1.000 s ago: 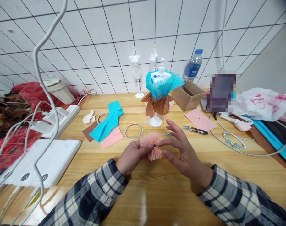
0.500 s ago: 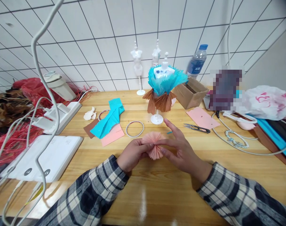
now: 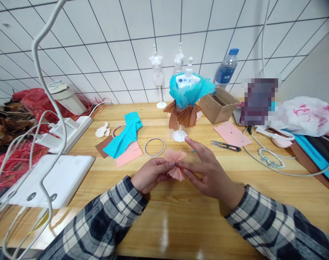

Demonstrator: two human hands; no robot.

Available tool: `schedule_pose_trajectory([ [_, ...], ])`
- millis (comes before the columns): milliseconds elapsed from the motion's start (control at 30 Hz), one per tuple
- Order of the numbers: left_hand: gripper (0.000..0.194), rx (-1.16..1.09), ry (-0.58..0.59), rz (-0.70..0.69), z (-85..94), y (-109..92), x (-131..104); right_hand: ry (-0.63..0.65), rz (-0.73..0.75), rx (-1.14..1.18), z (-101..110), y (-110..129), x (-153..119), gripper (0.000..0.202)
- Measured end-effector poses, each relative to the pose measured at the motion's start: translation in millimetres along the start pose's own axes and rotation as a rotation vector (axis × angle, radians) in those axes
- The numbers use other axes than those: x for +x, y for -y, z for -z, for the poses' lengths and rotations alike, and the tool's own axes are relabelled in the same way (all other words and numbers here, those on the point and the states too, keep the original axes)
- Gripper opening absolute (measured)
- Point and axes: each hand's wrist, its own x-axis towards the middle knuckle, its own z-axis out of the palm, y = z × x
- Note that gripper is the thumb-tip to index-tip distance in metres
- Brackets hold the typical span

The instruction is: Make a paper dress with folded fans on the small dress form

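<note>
A pink pleated paper fan point(image 3: 175, 155), jagged along its edges, is pinched at the middle and flares above and below like a bow. My left hand point(image 3: 153, 174) is closed on its left side, thumb on top near the centre. From the right, my right hand point(image 3: 208, 171) holds the pleats near the centre with thumb and index finger, its other fingers stretched away. Just beyond stands a small white mannequin point(image 3: 189, 77) dressed in blue pleated paper point(image 3: 190, 95) and brown pleated paper point(image 3: 182, 117). A thin ring point(image 3: 154, 156) lies near my left hand.
Blue paper point(image 3: 125, 135) and pink paper point(image 3: 130, 153) lie left. Thread snips point(image 3: 225, 146), a pink sheet point(image 3: 232, 134), a cardboard box point(image 3: 218, 108) and a bottle point(image 3: 226, 68) are right. White power banks point(image 3: 72, 177) and hanging cables point(image 3: 39, 65) occupy the left side.
The pink pleated paper was spread almost into a round; now its sides are drawn in, leaving an upper and a lower fan. Both hands stay close to it.
</note>
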Motion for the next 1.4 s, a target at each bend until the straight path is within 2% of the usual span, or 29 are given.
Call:
schedule_pose_trajectory([
  [67,0.030,0.056,0.003,0.026,-0.4,0,0,0.007,-0.024,0.013,1,2,0,0.033],
  [200,0.033,0.131,0.012,0.027,-1.1,2,1,0.030,-0.224,0.171,-2,3,-1,0.024],
  [267,0.033,0.135,0.020,0.007,-0.5,3,2,0.039,-0.250,0.191,-3,3,-2,0.023],
  [500,0.021,0.081,-0.020,-0.012,2.9,4,1,0.044,0.075,-0.064,5,6,-2,0.033],
  [567,0.018,0.085,-0.030,0.008,1.9,2,1,0.056,0.109,-0.094,7,8,-2,0.033],
  [633,0.017,0.079,-0.030,0.021,0.4,1,0,0.042,0.076,-0.049,6,8,-3,0.031],
  [733,0.015,0.091,-0.046,0.026,-1.2,-1,0,0.019,-0.065,0.117,1,7,-2,0.026],
  [833,0.019,0.101,-0.059,0.037,-1.1,-2,0,0.027,-0.206,0.278,-3,6,-1,0.024],
  [900,0.024,0.090,-0.047,0.046,-0.4,-2,0,0.032,-0.250,0.332,-5,5,-1,0.024],
  [1000,0.028,0.068,-0.033,0.045,1.2,-1,1,0.037,-0.236,0.327,-5,3,-1,0.025],
  [1200,0.027,0.062,-0.021,0.021,5.3,2,4,0.031,-0.119,0.073,-5,1,-4,0.027],
  [1400,0.026,0.132,-0.043,0.019,3.7,2,4,0.046,-0.255,0.221,-8,4,-4,0.026],
])
